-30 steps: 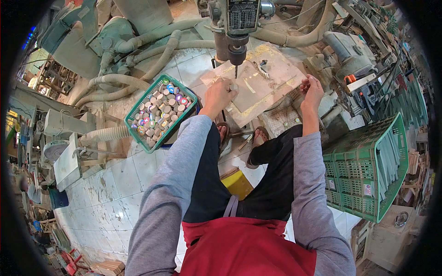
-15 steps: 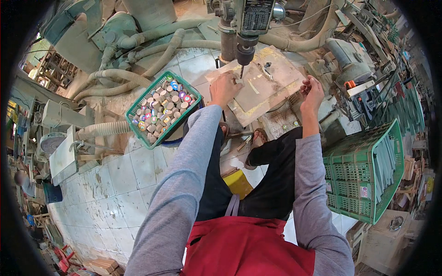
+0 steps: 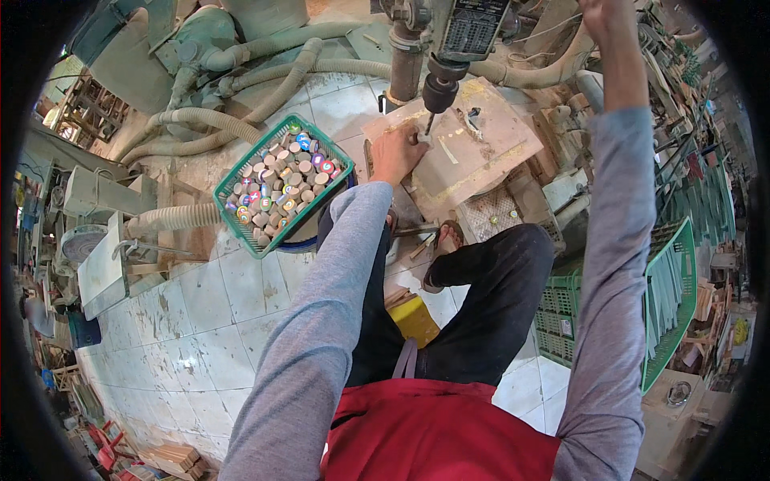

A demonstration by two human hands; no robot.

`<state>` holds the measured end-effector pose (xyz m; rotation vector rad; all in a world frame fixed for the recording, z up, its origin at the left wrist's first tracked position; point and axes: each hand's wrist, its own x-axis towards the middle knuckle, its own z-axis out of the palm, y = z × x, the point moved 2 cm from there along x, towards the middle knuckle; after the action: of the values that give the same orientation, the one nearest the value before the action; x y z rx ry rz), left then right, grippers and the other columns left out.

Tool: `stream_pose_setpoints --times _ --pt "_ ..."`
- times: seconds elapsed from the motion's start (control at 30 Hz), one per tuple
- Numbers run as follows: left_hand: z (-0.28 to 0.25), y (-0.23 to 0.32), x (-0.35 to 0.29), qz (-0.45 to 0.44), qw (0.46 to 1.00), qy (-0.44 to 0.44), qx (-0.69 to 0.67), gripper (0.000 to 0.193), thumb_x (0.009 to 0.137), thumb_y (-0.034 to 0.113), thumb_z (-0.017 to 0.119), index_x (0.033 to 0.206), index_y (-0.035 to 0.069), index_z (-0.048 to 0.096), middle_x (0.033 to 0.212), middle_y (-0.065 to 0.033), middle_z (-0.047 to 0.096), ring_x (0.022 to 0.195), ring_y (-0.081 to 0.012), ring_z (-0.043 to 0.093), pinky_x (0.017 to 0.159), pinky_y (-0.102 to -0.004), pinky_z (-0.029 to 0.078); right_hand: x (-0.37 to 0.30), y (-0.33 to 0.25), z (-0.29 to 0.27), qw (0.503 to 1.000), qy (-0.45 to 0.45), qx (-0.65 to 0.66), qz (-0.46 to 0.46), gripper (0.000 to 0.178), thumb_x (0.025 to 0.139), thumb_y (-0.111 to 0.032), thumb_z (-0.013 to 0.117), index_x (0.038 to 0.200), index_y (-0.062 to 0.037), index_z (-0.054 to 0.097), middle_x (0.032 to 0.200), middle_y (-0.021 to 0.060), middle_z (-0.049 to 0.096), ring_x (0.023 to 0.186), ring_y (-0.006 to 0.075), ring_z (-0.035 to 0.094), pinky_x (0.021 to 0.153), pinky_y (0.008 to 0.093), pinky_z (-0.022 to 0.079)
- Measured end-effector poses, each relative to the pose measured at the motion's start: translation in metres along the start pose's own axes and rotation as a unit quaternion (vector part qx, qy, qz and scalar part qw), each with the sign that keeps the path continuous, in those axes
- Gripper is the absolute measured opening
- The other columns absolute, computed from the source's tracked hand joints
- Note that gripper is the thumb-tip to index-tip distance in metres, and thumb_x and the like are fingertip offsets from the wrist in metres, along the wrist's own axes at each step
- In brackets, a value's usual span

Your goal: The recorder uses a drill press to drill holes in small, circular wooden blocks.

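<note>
My left hand (image 3: 395, 155) rests at the left side of the wooden board (image 3: 461, 172), its fingers closed on a small light wooden disc (image 3: 423, 138). Right above that disc is the bit of a drill press, hanging from its dark chuck (image 3: 441, 86). My right hand (image 3: 605, 18) is raised high at the top right, where the picture's edge cuts off its fingers, so what it touches is hidden. To the left of my left forearm, a green basket (image 3: 233, 234) holds many small round wooden pieces, some with coloured faces.
Ribbed hoses (image 3: 192, 128) run along the floor at the back left. A disc-shaped machine (image 3: 84, 243) stands at the far left. Stacked green crates (image 3: 682, 268) hold flat strips at the right, partly behind my right arm. A yellow object (image 3: 415, 318) lies between my legs.
My right hand has risen from beside the board to the top right edge. My left hand remains at the disc under the drill bit. The view has shifted slightly.
</note>
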<state>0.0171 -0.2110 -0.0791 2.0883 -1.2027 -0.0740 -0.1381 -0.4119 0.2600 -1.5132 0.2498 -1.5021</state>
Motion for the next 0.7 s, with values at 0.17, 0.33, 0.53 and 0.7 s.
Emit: stream_pose_setpoints --times 0.17,0.33,0.53,0.7 --pt "0.002 -0.003 0.002 -0.004 0.998 -0.066 -0.011 0.041 0.076 0.043 0.075 0.104 0.015 0.070 0.089 -0.0094 0.071 0.089 -0.0309 0.067 0.076 -0.0423 0.051 0.049 0.016 0.009 0.980 -0.048 0.159 0.113 0.025 0.095 -0.021 0.053 0.108 -0.0019 0.063 0.090 0.0099 0.068 0.077 0.0217 0.066 0.070 0.0332 0.055" --pt "0.001 -0.002 0.003 -0.006 0.997 -0.068 -0.021 0.041 0.076 0.044 0.075 0.104 0.015 0.070 0.091 -0.0096 0.072 0.090 -0.0308 0.068 0.076 -0.0423 0.051 0.050 0.033 -0.010 0.996 -0.004 0.065 0.063 0.019 0.095 -0.018 0.052 0.102 -0.0050 0.064 0.082 0.0041 0.067 0.070 0.0173 0.065 0.063 0.0298 0.053" --pt "0.000 0.000 0.002 -0.010 0.997 -0.071 -0.005 0.042 0.076 0.044 0.075 0.106 0.015 0.070 0.090 -0.0116 0.072 0.090 -0.0309 0.068 0.076 -0.0427 0.051 0.005 0.008 -0.017 0.996 -0.050 0.048 0.064 0.016 0.094 -0.015 0.052 0.099 -0.0050 0.063 0.081 0.0027 0.063 0.068 0.0142 0.059 0.061 0.0275 0.048" --pt "-0.002 0.001 0.002 0.000 0.998 -0.061 -0.001 0.042 0.076 0.044 0.075 0.106 0.015 0.070 0.089 -0.0132 0.071 0.088 -0.0320 0.067 0.076 -0.0435 0.051 -0.022 -0.005 -0.012 0.999 -0.001 0.023 0.029 0.016 0.093 -0.012 0.051 0.100 -0.0033 0.062 0.083 0.0029 0.061 0.072 0.0126 0.056 0.065 0.0263 0.046"
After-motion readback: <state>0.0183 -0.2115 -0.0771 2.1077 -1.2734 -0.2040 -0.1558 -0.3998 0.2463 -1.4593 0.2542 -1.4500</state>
